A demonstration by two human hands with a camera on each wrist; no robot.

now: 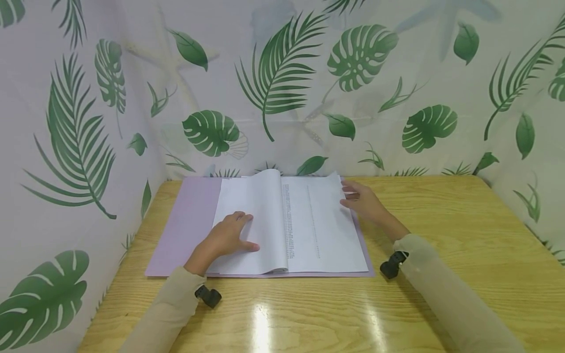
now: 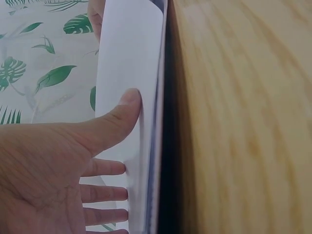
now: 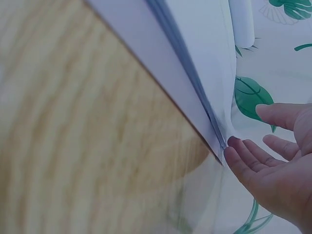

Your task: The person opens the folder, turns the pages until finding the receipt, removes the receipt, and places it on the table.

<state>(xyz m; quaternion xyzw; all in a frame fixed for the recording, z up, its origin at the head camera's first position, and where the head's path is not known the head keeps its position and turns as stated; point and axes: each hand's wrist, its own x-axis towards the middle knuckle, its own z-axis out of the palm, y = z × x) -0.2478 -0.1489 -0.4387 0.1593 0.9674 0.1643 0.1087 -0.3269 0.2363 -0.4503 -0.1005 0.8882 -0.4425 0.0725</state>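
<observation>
A lilac folder (image 1: 190, 220) lies spread on the wooden table with a thick set of white sheets in it. Turned pages (image 1: 265, 225) curve over to the left of the fold, and a printed page (image 1: 328, 230) with columns of small text lies on the right. My left hand (image 1: 229, 233) rests on the left pages, fingers and thumb spread; the left wrist view shows the thumb (image 2: 124, 109) lying along the paper. At the far right corner of the printed page is my right hand (image 1: 363, 200), its fingertips (image 3: 229, 152) right at the sheets' edge, thumb held apart.
The wooden table (image 1: 441, 230) extends to the right of the folder and in front of it. A white cloth with green leaf prints (image 1: 282, 68) hangs behind and along both sides. Each wrist wears a dark strapped device (image 1: 394, 264) over a pale sleeve.
</observation>
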